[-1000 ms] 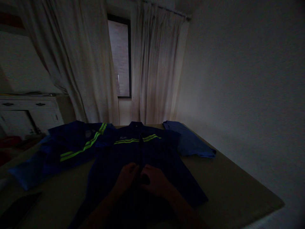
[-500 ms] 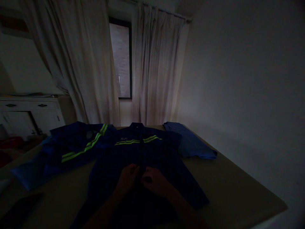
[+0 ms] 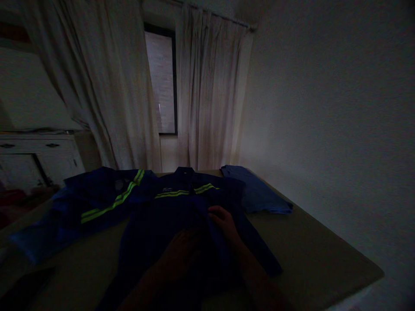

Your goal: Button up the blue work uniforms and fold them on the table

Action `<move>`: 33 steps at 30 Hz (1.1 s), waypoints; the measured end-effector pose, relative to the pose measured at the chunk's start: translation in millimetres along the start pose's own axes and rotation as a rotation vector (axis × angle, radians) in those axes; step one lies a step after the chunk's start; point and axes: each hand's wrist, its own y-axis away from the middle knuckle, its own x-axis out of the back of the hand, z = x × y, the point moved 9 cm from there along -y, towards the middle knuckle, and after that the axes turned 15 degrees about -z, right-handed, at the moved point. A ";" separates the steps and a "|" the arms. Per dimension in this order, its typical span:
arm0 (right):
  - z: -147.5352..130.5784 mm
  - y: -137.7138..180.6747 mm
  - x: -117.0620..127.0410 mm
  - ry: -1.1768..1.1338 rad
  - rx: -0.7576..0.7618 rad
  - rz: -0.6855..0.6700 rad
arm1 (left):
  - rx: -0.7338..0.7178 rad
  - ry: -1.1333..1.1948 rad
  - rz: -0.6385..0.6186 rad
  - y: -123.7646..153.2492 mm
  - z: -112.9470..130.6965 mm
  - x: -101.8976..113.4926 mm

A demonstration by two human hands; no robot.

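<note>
A dark blue work jacket (image 3: 155, 220) with yellow-green stripes across the chest lies front up before me, collar away from me. My right hand (image 3: 223, 221) is closed, its fingertips pinching the front edge on the right side. That front panel stands raised off the cloth beneath. Over the middle of the jacket is my left hand (image 3: 183, 250), low beside the lifted panel. Its fingers point to the right, but the dark hides whether they grip any cloth.
Another blue striped garment (image 3: 103, 194) lies crumpled on the left of the table (image 3: 317, 246). A lighter blue folded garment (image 3: 259, 190) is at the back right, near the wall. At the front left lies a dark flat object (image 3: 29, 285). Curtains (image 3: 214, 95) hang behind.
My hands were close together at the jacket's front opening. The right hand has moved up and right, lifting the front panel; the left has shifted slightly right and down.
</note>
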 end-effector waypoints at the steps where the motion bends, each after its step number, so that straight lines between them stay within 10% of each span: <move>1: 1.3 -1.4 8.1 -0.080 -0.010 0.023 | -0.001 -0.037 -0.019 0.3 2.9 -2.6; 19: 7.2 -1.9 26.6 -0.239 -0.018 0.038 | 0.092 -0.191 0.052 -7.0 10.4 11.6; 27: -2.1 -1.4 20.2 -0.207 0.019 0.026 | 0.370 0.040 0.584 1.4 5.1 99.9; 30: -2.6 -1.9 23.1 -0.219 0.049 0.039 | 0.364 0.115 0.653 2.5 37.6 99.9; 33: 0.1 -2.6 26.2 -0.223 0.053 0.048 | 0.009 -0.004 0.402 9.5 101.1 61.2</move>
